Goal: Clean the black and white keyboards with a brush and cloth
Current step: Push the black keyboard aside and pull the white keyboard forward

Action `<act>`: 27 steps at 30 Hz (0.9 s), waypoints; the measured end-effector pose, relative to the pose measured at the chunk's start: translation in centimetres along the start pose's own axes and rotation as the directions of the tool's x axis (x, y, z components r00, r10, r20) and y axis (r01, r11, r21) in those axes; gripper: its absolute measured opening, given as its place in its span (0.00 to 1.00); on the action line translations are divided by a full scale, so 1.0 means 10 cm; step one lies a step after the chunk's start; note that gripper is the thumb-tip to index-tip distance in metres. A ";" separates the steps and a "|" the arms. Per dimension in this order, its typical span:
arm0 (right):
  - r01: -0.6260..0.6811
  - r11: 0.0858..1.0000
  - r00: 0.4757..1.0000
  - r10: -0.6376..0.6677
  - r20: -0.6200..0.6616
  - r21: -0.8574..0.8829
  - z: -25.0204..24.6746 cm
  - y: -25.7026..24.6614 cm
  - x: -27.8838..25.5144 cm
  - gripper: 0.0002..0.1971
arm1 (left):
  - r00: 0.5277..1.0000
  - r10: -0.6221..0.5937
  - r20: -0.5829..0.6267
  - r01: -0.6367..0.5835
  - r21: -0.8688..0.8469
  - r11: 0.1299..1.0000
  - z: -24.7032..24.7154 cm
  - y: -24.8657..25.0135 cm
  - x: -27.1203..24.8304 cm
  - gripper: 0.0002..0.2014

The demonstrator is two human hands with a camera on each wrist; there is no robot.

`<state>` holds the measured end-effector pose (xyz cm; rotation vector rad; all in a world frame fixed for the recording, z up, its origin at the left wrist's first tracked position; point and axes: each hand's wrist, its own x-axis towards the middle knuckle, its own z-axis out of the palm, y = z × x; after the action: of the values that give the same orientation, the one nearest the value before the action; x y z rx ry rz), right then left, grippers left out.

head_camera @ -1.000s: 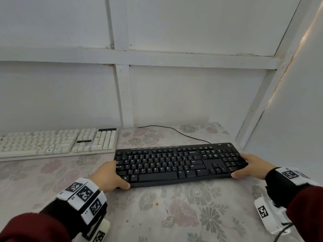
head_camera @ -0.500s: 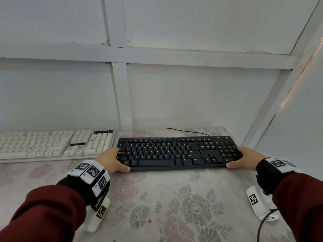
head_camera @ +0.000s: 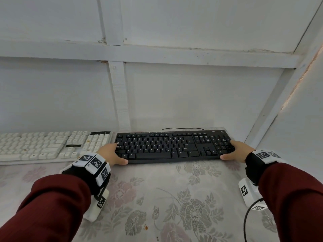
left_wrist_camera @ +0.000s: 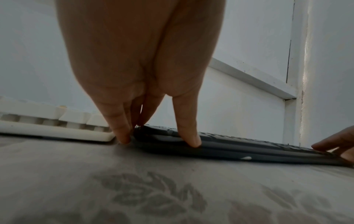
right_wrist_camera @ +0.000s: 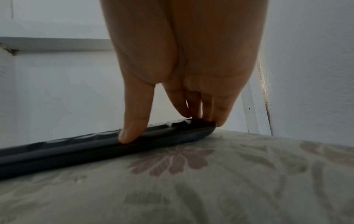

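Observation:
The black keyboard (head_camera: 174, 145) lies flat on the table close to the back wall, its left end next to the white keyboard (head_camera: 52, 145). My left hand (head_camera: 111, 153) grips the black keyboard's left end, thumb on the front edge and fingers at the side. My right hand (head_camera: 232, 151) grips the right end the same way. In the left wrist view my left hand (left_wrist_camera: 159, 141) sits between the white keyboard (left_wrist_camera: 53, 121) and the black keyboard (left_wrist_camera: 249, 150). The right wrist view shows my right hand (right_wrist_camera: 168, 128) on the black keyboard (right_wrist_camera: 76, 150). No brush or cloth is in view.
A floral cloth covers the table (head_camera: 174, 198). The white panelled back wall (head_camera: 174, 93) stands just behind both keyboards, and a side wall (head_camera: 297, 119) closes the right. The keyboard's black cable (head_camera: 183, 128) runs along the back wall.
Both hands have slid the black keyboard away from me toward the back wall, until it lines up beside the white keyboard. My arms have stretched forward with it.

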<state>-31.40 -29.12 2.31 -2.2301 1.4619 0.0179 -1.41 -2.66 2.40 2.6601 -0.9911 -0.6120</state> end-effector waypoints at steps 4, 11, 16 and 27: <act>-0.010 1.000 1.000 0.011 0.015 -0.019 -0.01 -0.02 0.04 0.28 | 1.000 0.002 -0.004 -0.002 0.006 1.000 0.00 0.00 0.00 0.41; -0.043 0.994 0.999 0.045 0.017 -0.103 -0.03 -0.08 0.01 0.28 | 0.999 0.047 -0.021 -0.048 -0.059 0.997 -0.04 -0.07 -0.06 0.31; 0.041 0.996 0.997 -0.046 -0.054 -0.082 0.03 -0.41 -0.18 0.40 | 0.991 0.111 -0.079 -0.124 -0.185 0.975 -0.14 -0.38 -0.28 0.32; 0.338 0.930 0.937 -0.347 0.046 0.146 0.83 -1.83 -0.91 0.38 | 0.993 0.046 -0.112 -0.079 -0.308 0.948 -0.55 -1.71 -0.62 0.32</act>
<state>-17.44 -12.20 4.19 -2.3144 0.9876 -0.1109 6.57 14.59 3.03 2.3482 -0.8658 -0.5590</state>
